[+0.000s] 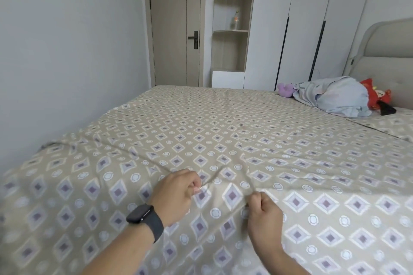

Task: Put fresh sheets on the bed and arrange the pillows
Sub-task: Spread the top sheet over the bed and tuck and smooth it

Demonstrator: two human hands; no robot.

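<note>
Head view, one frame. Patterned sheet [223, 131], beige with purple diamonds and pale rings, lies spread across the bed and covers nearly all of the mattress in sight. Creases fan out from the near edge toward the middle.

Left hand [176, 196]: fingers [196, 183] curled, pinching a fold of the sheet near the front edge. Dark smartwatch [145, 219] on that wrist.

Right hand [264, 212]: fingers curled into a fist around a bunched bit of the same sheet, just beside the left hand. Cloth between the two hands is pulled into a small ridge.

Far right corner of the bed, by the padded headboard [384, 51]: a crumpled pale blue bundle of cloth [335, 96], possibly a pillow or old bedding, cannot tell which. A purple plush toy [286, 89] touches its left side, a red plush toy [375, 94] sits on its right.

Background: closed wooden door [176, 24] with dark handle, open corner shelves [232, 29] holding a bottle [236, 20], white wardrobe doors [312, 18].
</note>
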